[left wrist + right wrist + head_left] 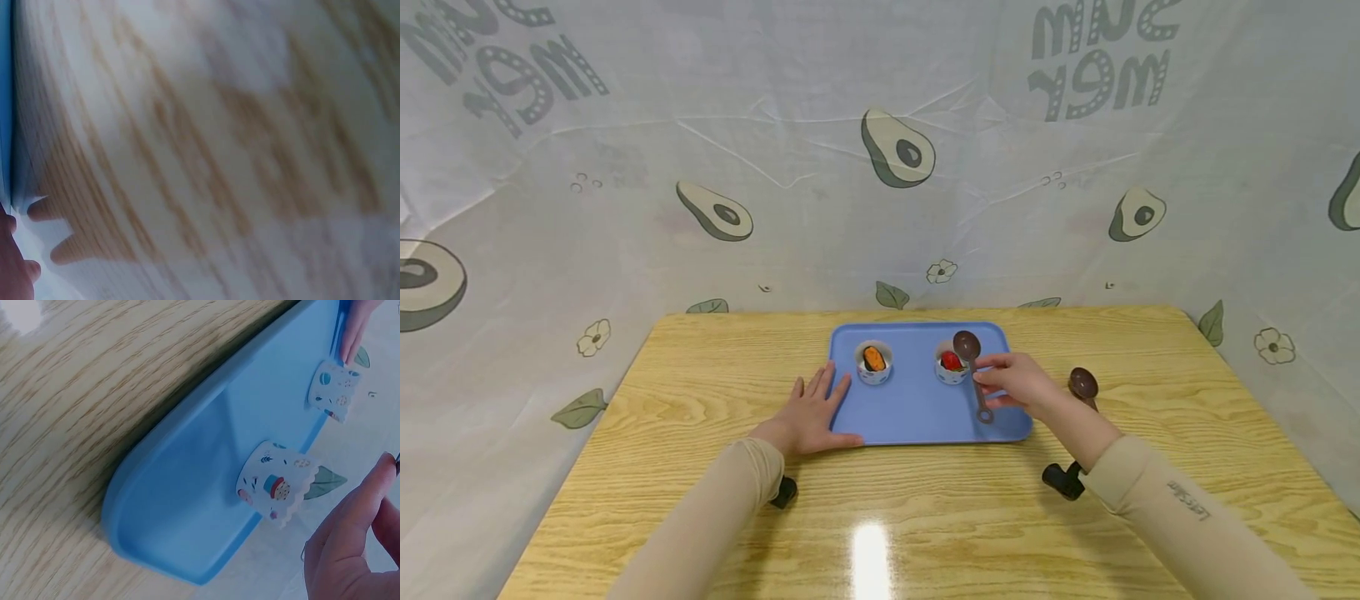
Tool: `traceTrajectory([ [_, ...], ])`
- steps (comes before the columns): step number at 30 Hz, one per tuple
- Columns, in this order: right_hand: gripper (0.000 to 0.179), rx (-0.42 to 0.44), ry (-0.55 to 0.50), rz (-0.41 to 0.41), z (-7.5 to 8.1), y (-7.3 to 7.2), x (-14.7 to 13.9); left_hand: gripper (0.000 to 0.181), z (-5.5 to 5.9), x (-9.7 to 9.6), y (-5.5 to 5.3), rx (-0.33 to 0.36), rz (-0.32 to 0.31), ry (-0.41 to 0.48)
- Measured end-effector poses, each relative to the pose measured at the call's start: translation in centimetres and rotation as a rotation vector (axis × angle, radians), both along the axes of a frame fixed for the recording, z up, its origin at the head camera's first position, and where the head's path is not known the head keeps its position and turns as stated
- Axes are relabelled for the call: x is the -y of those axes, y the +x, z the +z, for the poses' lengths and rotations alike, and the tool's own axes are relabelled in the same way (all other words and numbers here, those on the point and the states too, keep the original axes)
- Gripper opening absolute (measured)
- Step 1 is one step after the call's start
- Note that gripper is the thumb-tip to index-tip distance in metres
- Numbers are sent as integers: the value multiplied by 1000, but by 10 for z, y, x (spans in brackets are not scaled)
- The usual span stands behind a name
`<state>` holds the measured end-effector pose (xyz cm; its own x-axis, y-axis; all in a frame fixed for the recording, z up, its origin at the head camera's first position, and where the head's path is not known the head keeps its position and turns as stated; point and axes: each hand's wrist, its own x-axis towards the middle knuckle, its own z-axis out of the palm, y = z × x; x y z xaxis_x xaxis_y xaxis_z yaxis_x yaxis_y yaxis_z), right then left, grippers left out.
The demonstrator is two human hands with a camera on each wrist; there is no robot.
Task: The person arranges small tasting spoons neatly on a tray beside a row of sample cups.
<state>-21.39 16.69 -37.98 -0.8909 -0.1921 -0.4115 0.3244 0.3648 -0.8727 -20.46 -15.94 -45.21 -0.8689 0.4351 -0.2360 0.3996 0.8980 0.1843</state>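
My right hand (1017,382) pinches a brown ladle (976,385) by its handle, above the right part of a blue tray (910,421). The ladle's bowl is beside and partly in front of the right paper cup (951,377), which has a red piece (951,360) in it. In the right wrist view the right hand (356,544) is apart from that cup. With its fingers spread, my left hand (808,419) rests at the tray's left edge. Near it on the tray stands the left paper cup (874,377), holding an orange and dark piece (873,358).
A second brown ladle (1083,383) lies on the wooden table (925,492), right of the tray, its handle partly hidden by my right forearm. A white avocado-print cloth (805,217) hangs behind the table.
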Motion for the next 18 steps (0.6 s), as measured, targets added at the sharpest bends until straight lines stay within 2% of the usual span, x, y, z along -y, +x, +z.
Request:
traceTrajectory([
  [18, 41, 31, -49, -23, 1, -8, 32, 103, 2, 0, 0, 6, -4, -3],
])
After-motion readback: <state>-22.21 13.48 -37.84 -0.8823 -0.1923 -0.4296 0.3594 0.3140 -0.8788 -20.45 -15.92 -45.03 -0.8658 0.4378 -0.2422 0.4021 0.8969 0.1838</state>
